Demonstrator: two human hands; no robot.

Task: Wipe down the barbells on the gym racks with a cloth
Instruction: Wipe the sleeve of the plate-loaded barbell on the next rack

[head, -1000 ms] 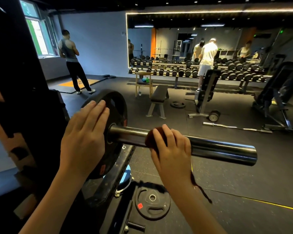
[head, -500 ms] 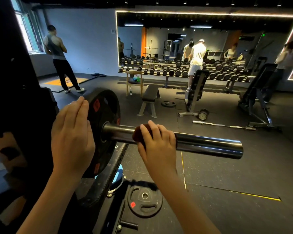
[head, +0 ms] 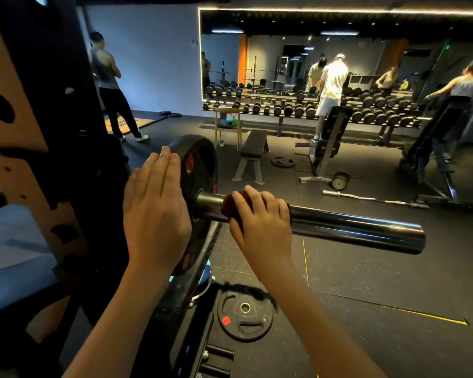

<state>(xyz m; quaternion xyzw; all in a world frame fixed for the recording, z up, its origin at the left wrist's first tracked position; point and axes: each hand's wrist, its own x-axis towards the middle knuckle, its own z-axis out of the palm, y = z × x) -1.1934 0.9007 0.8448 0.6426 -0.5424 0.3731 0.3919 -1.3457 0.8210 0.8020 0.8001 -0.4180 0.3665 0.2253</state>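
1. Right hand (head: 260,222) curled over shiny steel barbell sleeve (head: 358,227), pressing dark reddish-brown cloth (head: 231,207) against it, close to the plate.
2. Left hand (head: 156,211) flat, fingers straight and together, laid against black round weight plate (head: 200,170); gripping nothing.
3. Sleeve juts right from orange-and-black rack upright (head: 17,126).
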